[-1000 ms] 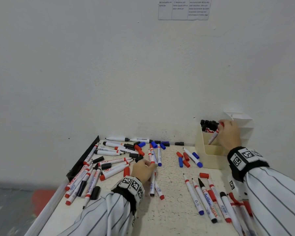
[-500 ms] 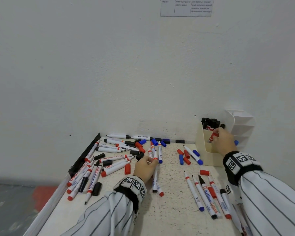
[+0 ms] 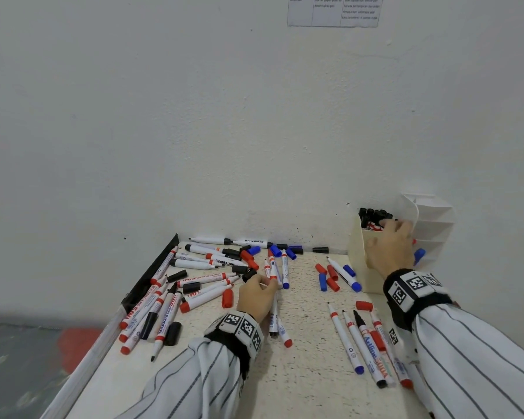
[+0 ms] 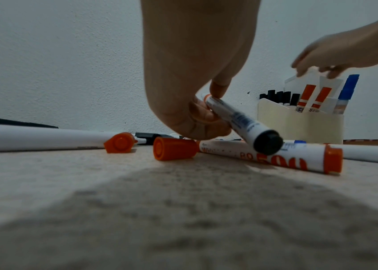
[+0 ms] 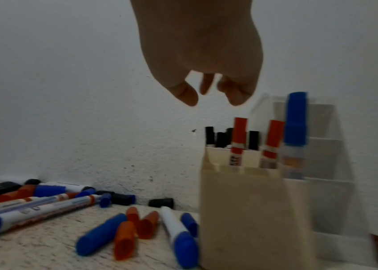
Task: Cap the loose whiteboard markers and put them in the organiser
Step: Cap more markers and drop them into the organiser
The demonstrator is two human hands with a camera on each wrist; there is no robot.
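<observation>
Organiser (image 5: 248,210) holding two red, one blue marker; left hand (image 4: 192,87) pinching marker (image 4: 241,120); right hand (image 5: 202,54) empty, fingers loose.

A cream plastic desk organiser (image 3: 359,261) adjoins a white tiered section (image 3: 433,228). Inside stand black-capped markers (image 5: 254,139), two white markers with orange-red caps (image 5: 240,136) and one white marker with a blue cap (image 5: 296,118). The tabletop (image 3: 303,373) is off-white with dark speckles, edged on the left by a black strip (image 3: 155,275). Scattered on it lie white marker barrels printed with red lettering (image 3: 200,278), loose red caps (image 3: 227,297), blue caps (image 3: 322,281) and black caps (image 3: 191,287). The sleeves (image 3: 472,358) are white with thin dark stripes; the wristbands (image 3: 406,287) are black with black-and-white square code tags. The wall (image 3: 194,116) is plain white.
</observation>
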